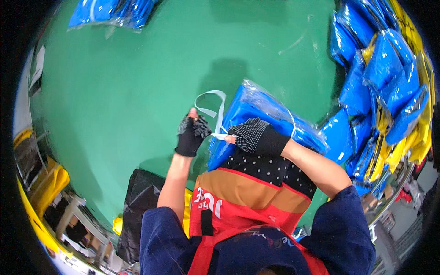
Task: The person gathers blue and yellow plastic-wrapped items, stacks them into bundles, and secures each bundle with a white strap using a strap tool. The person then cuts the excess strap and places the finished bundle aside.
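Observation:
A stack of blue plastic-wrapped packs lies on the green surface in front of me, with a thin white band across its right part. At the stack's left side is a white flat strip, its loose length curling up in a loop. Closed with curled fingers, my left hand in a black dotted glove grips the strip near the stack's left edge. My right hand, gloved alike, pinches the strip between thumb and fingers over the stack. A short stretch of strip runs between both hands.
Blue wrapped packs are heaped at the right, with yellow ones among and behind them. More blue packs lie at the far left of the green table. A black bag or cloth hangs near my left arm.

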### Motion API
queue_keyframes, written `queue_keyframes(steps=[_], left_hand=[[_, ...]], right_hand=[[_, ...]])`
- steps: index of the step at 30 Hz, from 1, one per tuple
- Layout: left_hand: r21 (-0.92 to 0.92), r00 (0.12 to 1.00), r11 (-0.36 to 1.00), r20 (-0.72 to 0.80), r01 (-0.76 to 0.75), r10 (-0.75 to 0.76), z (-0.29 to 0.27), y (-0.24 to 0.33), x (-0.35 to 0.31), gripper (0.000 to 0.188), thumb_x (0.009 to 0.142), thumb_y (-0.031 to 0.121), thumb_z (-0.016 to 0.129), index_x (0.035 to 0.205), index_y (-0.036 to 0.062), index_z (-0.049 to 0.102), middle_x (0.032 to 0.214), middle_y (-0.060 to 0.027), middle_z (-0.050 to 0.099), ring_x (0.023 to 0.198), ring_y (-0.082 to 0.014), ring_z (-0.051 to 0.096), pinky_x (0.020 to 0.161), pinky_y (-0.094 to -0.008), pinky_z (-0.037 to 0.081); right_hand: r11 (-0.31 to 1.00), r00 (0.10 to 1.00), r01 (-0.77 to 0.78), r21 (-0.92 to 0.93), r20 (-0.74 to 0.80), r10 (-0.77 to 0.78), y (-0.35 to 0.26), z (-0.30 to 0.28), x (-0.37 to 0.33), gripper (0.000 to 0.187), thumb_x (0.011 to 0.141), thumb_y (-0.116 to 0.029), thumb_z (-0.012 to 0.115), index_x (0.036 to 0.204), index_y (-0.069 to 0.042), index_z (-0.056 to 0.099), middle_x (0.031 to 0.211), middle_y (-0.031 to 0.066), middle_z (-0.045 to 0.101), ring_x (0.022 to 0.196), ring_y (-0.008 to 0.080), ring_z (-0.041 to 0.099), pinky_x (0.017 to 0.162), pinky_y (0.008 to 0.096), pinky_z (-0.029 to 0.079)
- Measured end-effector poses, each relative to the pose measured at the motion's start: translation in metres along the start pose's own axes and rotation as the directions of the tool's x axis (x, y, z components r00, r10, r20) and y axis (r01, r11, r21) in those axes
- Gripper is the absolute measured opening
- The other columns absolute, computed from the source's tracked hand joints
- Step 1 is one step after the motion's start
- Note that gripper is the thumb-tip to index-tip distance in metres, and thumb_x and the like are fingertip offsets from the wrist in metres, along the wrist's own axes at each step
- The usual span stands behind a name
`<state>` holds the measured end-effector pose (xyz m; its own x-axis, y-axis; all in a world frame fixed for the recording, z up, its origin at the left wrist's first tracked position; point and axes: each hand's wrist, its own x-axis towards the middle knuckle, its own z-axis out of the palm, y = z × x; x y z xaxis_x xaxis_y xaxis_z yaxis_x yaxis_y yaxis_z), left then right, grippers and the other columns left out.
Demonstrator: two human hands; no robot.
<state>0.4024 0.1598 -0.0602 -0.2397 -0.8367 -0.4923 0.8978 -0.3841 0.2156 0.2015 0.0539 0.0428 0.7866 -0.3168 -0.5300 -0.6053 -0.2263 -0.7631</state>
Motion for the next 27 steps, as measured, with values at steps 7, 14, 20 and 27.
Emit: queue_keyframes(steps=[7, 14, 20, 27], left_hand=[[0.781, 0.89, 0.624, -0.271, -0.019, 0.366, -0.009, -0.031, 0.01, 0.027, 0.086, 0.032, 0.054, 0.089, 0.0051, 0.053, 0.079, -0.0051, 0.053, 0.069, -0.0111, 0.051, 0.06, -0.0252, 0.042], [0.572, 0.712, -0.673, 0.696, -0.469, 0.095, 0.145, -0.056, 0.011, 0.036, 0.078, 0.025, 0.058, 0.106, 0.0028, 0.055, 0.106, -0.019, 0.052, 0.1, -0.0327, 0.049, 0.088, -0.0415, 0.038], [0.188, 0.547, -0.619, 0.699, -0.763, -0.461, 0.124, -0.089, 0.054, 0.059, 0.062, 0.046, 0.067, 0.103, 0.0062, 0.057, 0.09, -0.0126, 0.057, 0.087, -0.031, 0.053, 0.078, -0.0422, 0.041], [0.089, 0.547, -0.589, 0.505, -0.803, -0.668, 0.132, -0.142, 0.05, 0.033, 0.072, 0.038, 0.062, 0.064, 0.0064, 0.058, 0.064, -0.0084, 0.052, 0.062, -0.0261, 0.05, 0.061, -0.0385, 0.04]], right_hand=[[0.976, 0.796, 0.016, 0.216, -0.594, 0.118, 0.002, -0.015, -0.122, 0.022, 0.085, -0.026, 0.05, 0.09, -0.007, 0.062, 0.084, 0.0103, 0.063, 0.079, 0.0232, 0.061, 0.072, 0.0345, 0.046], [0.887, 0.2, -0.264, 0.379, -0.878, 0.434, 0.099, 0.092, -0.27, 0.024, 0.079, -0.025, 0.06, 0.095, -0.008, 0.061, 0.098, 0.0118, 0.06, 0.091, 0.0209, 0.057, 0.081, 0.0315, 0.044], [0.868, 0.192, -0.494, -0.053, -0.98, 0.05, 0.128, 0.13, -0.2, 0.044, 0.063, -0.041, 0.071, 0.092, -0.01, 0.058, 0.098, 0.0099, 0.055, 0.094, 0.0281, 0.05, 0.077, 0.0377, 0.042], [0.84, 0.178, -0.527, -0.127, -0.983, -0.037, 0.145, 0.157, -0.195, 0.045, 0.063, -0.051, 0.066, 0.045, -0.012, 0.053, 0.048, 0.0041, 0.047, 0.047, 0.0222, 0.048, 0.047, 0.035, 0.037]])
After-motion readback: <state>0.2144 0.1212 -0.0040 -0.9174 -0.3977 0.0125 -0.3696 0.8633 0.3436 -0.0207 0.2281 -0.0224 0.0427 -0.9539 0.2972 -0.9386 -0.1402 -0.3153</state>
